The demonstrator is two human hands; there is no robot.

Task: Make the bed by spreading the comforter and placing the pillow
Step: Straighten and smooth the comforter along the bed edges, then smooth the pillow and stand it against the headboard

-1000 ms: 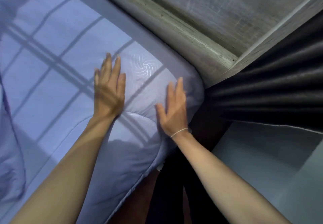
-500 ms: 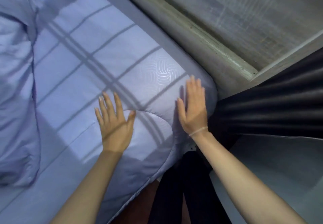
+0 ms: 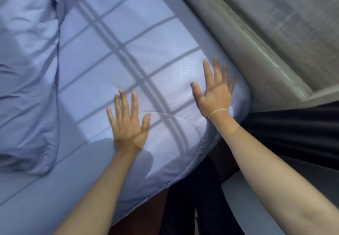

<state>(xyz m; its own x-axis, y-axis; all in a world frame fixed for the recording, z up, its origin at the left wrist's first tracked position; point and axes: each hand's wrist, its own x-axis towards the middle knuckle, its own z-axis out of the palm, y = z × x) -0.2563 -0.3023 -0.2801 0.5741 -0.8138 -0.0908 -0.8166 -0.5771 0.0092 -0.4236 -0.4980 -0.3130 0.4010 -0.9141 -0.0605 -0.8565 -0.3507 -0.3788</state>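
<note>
The comforter (image 3: 113,66), pale lilac, lies spread across the bed and runs right out to the near corner, where its rounded edge hangs a little over the side. A grid of window shadow falls across it. Along the left it is bunched up in a rumpled heap with deep creases; whether a pillow is in that heap I cannot tell.

Both hands are flat on the cloth, palms down, fingers spread, gripping nothing. The left hand (image 3: 128,126) presses near the curved seam of the corner, thumb out toward the right. The right hand (image 3: 215,89) lies further out, close to the bed's far edge, fingertips reaching toward the wall side, next to a faint swirl stitched into the fabric. A thin pale band (image 3: 219,111) circles that wrist. The two hands are apart, with the crossing shadow bars between them.

Beyond the bed runs a grey ledge (image 3: 260,51), and to the right of the corner hangs a dark pleated curtain (image 3: 297,133)
</note>
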